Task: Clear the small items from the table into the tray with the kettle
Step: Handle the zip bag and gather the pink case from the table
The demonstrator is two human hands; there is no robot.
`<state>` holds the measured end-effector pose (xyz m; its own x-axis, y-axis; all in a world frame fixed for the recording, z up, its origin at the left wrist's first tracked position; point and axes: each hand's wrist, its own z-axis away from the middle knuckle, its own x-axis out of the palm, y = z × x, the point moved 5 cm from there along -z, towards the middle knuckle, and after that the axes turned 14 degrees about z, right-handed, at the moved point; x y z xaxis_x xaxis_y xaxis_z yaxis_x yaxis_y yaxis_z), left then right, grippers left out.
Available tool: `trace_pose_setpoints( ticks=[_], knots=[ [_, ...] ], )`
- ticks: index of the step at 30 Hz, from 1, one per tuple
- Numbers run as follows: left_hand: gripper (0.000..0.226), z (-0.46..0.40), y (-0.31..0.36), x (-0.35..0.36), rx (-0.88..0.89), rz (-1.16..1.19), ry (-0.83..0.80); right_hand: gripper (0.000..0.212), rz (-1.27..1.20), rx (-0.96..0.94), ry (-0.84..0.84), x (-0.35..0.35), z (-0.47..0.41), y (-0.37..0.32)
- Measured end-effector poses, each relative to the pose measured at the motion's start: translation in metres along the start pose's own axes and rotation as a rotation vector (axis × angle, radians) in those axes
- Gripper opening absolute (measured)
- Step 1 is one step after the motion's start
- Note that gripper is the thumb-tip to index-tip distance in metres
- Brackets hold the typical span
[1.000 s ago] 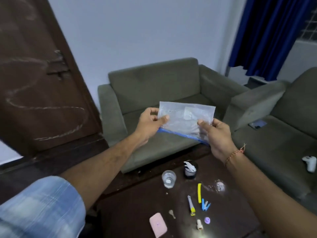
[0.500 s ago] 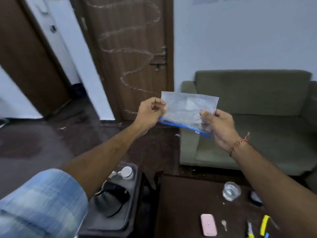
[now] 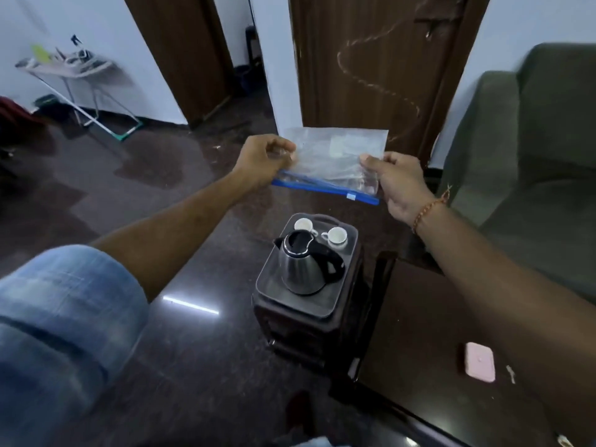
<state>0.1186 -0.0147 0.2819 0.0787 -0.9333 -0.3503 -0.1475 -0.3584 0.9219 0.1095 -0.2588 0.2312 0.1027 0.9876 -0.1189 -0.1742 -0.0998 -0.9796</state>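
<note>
Single head view, looking forward-down from above kettle (image 3: 304,264); kettle mid-distance, centre frame; door (image 3: 371,59) far behind it.

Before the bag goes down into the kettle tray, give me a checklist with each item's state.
1. Both hands hold the zip bag: left hand and right hand pinch its sides: ok.
2. Bag's blue zip edge closed: cannot tell.
3. Tray in view below the bag: ok.
4. Free floor in the tray: kettle and two cups fill most of it: not ok.
5. Table cleared: pink case lies there: not ok.
</note>
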Motion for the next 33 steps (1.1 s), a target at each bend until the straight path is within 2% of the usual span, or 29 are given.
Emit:
trace_pose_setpoints(
  ticks=[3,9,13,18,21,25,30,33],
  knots=[
    [0.014,-0.003,-0.042,-0.027,-0.046,0.02,-0.009,0.035,0.01,0.04,0.014,0.039,0.0,0.014],
    [0.013,0.007,-0.131,-0.054,-0.213,0.128,-0.119,0.034,0.066,0.199,0.018,0.092,0.011,0.069],
    [0.012,0.034,-0.181,-0.051,-0.38,0.165,-0.22,0.013,0.045,0.365,-0.036,0.108,0.032,0.117],
    [0.02,0.071,-0.237,-0.04,-0.666,0.222,-0.303,0.02,0.119,0.58,-0.123,0.114,0.059,0.177],
    [0.024,0.084,-0.266,-0.034,-0.854,0.228,-0.295,0.022,0.124,0.699,-0.146,0.12,0.068,0.209],
    [0.033,0.091,-0.301,-0.02,-1.001,0.232,-0.264,0.017,0.119,0.799,-0.11,0.127,0.07,0.246],
    [0.025,0.091,-0.345,-0.005,-1.047,0.131,-0.205,0.015,0.131,0.911,-0.057,0.139,0.059,0.292],
    [0.032,0.088,-0.366,0.002,-1.057,0.086,-0.179,0.015,0.11,0.966,-0.012,0.145,0.049,0.313]
  ],
)
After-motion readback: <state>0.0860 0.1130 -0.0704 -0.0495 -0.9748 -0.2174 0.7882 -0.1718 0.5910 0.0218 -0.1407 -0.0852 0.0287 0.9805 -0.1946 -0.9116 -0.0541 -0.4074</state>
